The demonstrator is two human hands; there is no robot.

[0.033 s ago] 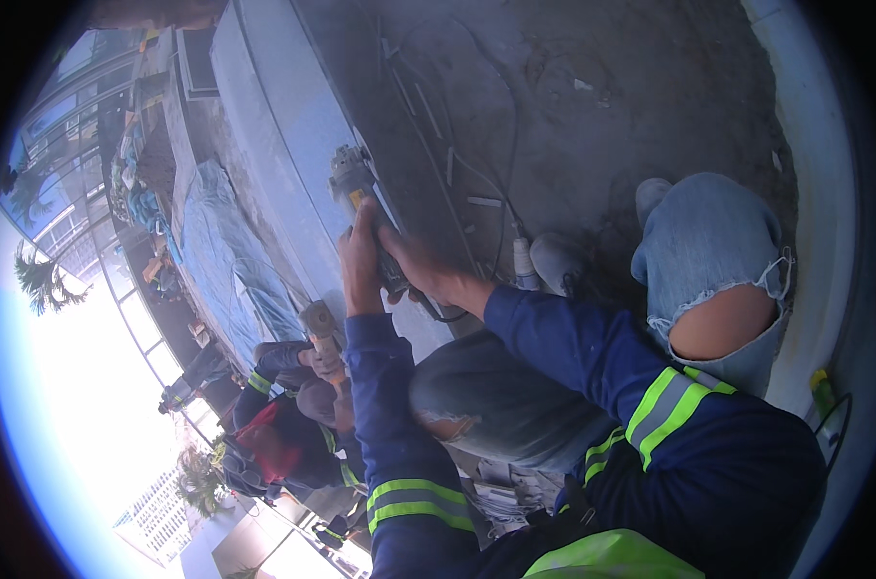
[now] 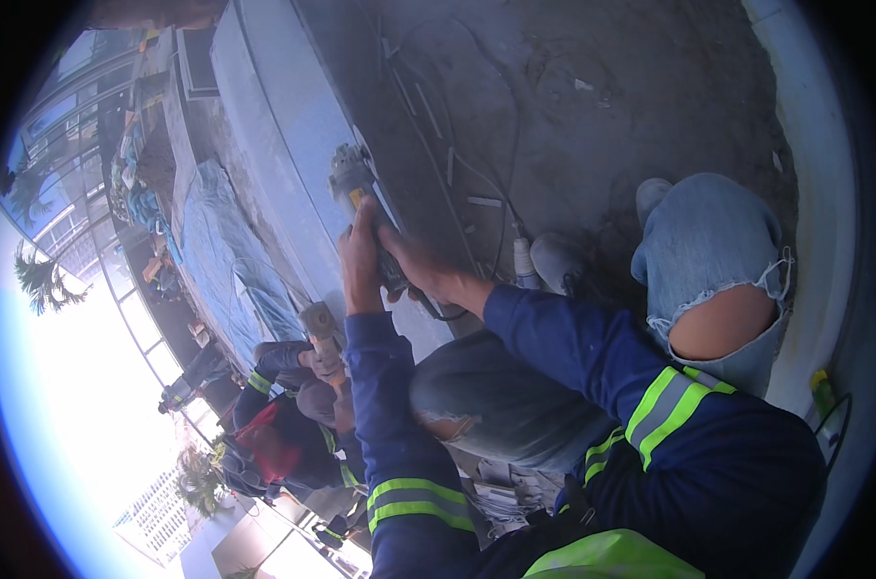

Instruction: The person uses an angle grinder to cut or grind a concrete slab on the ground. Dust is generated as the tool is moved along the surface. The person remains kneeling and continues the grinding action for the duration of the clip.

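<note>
An angle grinder [image 2: 349,172] with a grey metal head rests along the edge of a long pale slab [image 2: 281,116]. My left hand [image 2: 361,261] is closed round its body just behind the head, one finger stretched along it. From the right, my right hand [image 2: 420,265] also grips the grinder's body, with the fingers partly hidden beneath. The grinder's disc cannot be made out. A dark cord shows below my right hand.
A co-worker crouches to the left, holding another grinder [image 2: 317,320] close to my left forearm. Blue sheeting [image 2: 227,236] lies beyond the slab. On the dusty floor are a cable [image 2: 513,125], thin offcuts [image 2: 484,202] and a white bottle-shaped thing [image 2: 525,262] near my shoe.
</note>
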